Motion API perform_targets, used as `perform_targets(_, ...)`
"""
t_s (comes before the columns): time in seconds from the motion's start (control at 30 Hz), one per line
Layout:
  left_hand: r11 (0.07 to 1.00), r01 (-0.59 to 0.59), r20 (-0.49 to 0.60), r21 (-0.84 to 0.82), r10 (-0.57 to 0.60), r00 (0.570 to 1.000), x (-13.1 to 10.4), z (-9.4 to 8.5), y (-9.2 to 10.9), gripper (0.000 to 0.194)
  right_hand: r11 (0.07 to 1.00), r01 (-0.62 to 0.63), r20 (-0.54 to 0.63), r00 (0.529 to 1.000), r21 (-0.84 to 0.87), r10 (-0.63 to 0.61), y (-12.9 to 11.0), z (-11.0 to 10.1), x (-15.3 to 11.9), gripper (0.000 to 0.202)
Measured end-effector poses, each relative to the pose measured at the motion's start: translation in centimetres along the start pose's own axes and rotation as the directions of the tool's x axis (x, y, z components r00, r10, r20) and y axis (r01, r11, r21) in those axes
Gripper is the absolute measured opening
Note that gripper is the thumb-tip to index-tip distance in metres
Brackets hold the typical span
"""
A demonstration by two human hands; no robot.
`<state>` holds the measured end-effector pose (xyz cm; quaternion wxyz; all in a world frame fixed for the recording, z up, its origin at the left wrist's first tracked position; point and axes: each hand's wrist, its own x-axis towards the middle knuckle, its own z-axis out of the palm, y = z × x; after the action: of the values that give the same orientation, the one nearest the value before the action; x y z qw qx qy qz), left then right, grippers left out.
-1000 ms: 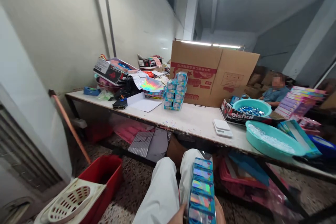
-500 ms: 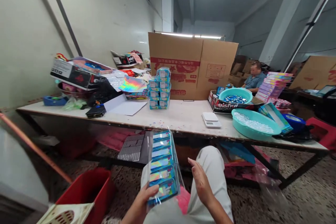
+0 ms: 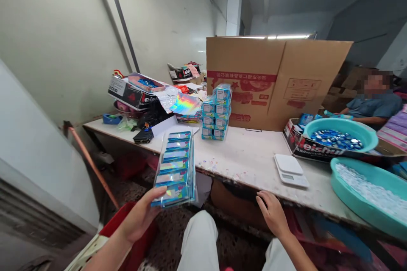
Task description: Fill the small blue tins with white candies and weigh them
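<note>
Worktop [image 3: 244,156] is stretching ahead of both hands | left hand [image 3: 141,216] is pinching a clear-wrapped pack [image 3: 174,165] by its near end | right hand [image 3: 271,214] is hovering empty, loosely spread | stacked boxes [image 3: 216,114] are already standing beyond; held pack not yet set down

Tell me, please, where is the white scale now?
In the head view, the white scale lies right of centre on the table, near its front edge, left of the turquoise basin with white pieces.
</note>
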<state>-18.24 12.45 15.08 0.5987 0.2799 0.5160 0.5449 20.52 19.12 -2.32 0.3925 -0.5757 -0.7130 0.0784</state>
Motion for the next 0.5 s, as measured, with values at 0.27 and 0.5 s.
perform_targets(0.27,0.936,-0.299,0.031,0.187,0.298,0.954,15.4,4.8,16.1,0.038,0.97,0.151,0.326,0.942,-0.189,-0.083,5.4,4.8,13.1,0.058)
perform_targets(0.5,0.902,-0.387,0.198,0.192,0.351,0.915,24.7,10.5,26.8,0.041,0.982,0.038,0.418,0.907,-0.187,0.045,7.3,5.9,13.0,0.057)
